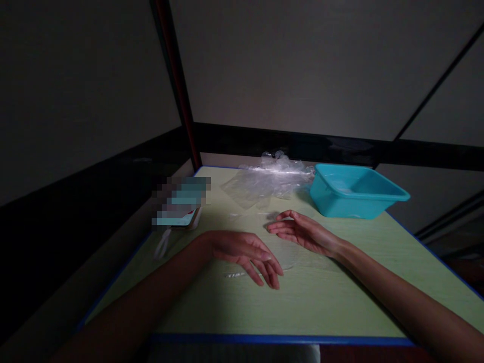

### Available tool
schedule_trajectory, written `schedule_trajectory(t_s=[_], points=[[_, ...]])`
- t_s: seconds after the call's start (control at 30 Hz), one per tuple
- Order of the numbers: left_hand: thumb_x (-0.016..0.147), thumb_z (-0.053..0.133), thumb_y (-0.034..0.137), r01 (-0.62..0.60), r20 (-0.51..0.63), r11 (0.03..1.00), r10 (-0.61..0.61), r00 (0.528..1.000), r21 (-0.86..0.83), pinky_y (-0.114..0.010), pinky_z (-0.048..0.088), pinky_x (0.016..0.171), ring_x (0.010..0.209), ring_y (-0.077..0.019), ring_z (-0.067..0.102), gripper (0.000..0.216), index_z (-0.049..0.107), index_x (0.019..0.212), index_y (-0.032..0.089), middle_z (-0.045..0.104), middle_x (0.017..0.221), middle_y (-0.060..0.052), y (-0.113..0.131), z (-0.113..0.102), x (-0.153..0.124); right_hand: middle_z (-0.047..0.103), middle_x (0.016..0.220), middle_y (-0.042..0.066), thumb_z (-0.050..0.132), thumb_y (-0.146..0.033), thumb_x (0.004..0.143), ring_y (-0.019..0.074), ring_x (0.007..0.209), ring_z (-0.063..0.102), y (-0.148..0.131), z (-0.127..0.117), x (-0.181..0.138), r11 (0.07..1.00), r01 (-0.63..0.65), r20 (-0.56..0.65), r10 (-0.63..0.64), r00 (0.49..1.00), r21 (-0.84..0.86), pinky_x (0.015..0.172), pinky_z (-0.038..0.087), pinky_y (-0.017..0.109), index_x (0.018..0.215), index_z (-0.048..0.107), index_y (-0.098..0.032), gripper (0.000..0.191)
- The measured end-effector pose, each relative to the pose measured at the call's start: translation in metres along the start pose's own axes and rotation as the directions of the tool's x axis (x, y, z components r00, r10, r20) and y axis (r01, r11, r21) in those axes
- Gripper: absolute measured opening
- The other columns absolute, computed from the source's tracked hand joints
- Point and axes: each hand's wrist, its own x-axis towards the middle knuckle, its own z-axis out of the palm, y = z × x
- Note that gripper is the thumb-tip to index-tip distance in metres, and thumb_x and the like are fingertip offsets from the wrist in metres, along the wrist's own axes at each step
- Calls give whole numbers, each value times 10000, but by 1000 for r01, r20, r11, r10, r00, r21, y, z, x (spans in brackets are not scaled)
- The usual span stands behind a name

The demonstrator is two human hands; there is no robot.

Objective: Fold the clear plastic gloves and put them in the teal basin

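My left hand (pixel 247 254) is over the middle of the table, palm turned inward, its fingers loose and apart with nothing held. Beyond it to the right, my right hand (pixel 304 233) has its fingers stretched toward the left, also holding nothing. Between and under the hands lies a thin, clear plastic sheet or bag (pixel 285 252), hard to make out against the table. A crumpled pile of clear plastic bags or film (pixel 270 179) rests past my hands at the back. Whether either hand touches the clear sheet I cannot tell.
A turquoise plastic basin (pixel 359 204) stands at the back right, with something pale inside. At the left edge lies a phone (pixel 185 218), partly blurred out, with a white strap (pixel 162 244). The pale green table (pixel 212 315) has a blue edge; dark-trimmed walls rise behind and left.
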Motion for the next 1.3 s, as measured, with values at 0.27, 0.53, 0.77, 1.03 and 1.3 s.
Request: schedule_trajectory(t_s=[0.27, 0.53, 0.77, 1.03, 1.3], points=[[798, 492, 400, 42, 40, 999, -43, 998, 29, -331, 432, 803, 980, -213, 555, 385, 591, 1061, 137, 639, 953, -83, -1, -5, -7, 612, 1032, 130, 510, -412, 810, 147, 936, 585, 0, 1, 0, 1000, 5, 3, -5, 1000, -2, 835, 423, 272, 978, 504, -140, 319], [801, 488, 406, 109, 93, 994, -110, 990, 18, -330, 444, 793, 987, -234, 556, 412, 594, 1062, 105, 641, 947, -101, 0, -10, -17, 607, 1040, 128, 501, -416, 815, 146, 933, 585, 1, 0, 1, 1000, 6, 7, -6, 1000, -10, 842, 422, 274, 986, 504, -142, 323], [790, 505, 421, 114, 156, 993, -114, 981, 7, -323, 483, 725, 893, -218, 598, 437, 605, 1022, 64, 655, 881, -116, -6, -17, -20, 611, 1033, 129, 490, -412, 822, 150, 934, 586, 1, 0, 0, 1000, 11, 13, -10, 1000, -16, 842, 429, 276, 982, 508, -145, 312], [830, 459, 391, 190, 185, 980, -197, 963, 54, -289, 482, 719, 750, -174, 633, 384, 634, 973, 81, 666, 762, -77, -6, -21, -25, 608, 1046, 134, 472, -407, 833, 158, 953, 581, 1, -1, 0, 1000, 9, 20, -9, 1000, -29, 843, 431, 271, 980, 505, -148, 300], [835, 456, 383, 243, 179, 966, -256, 950, 91, -256, 485, 689, 696, -153, 636, 352, 661, 903, 105, 666, 713, -52, -3, -18, -24, 610, 1040, 139, 423, -394, 861, 156, 931, 592, 3, -4, 1, 1000, 19, 18, -19, 1000, 20, 841, 439, 279, 999, 491, -142, 295]])
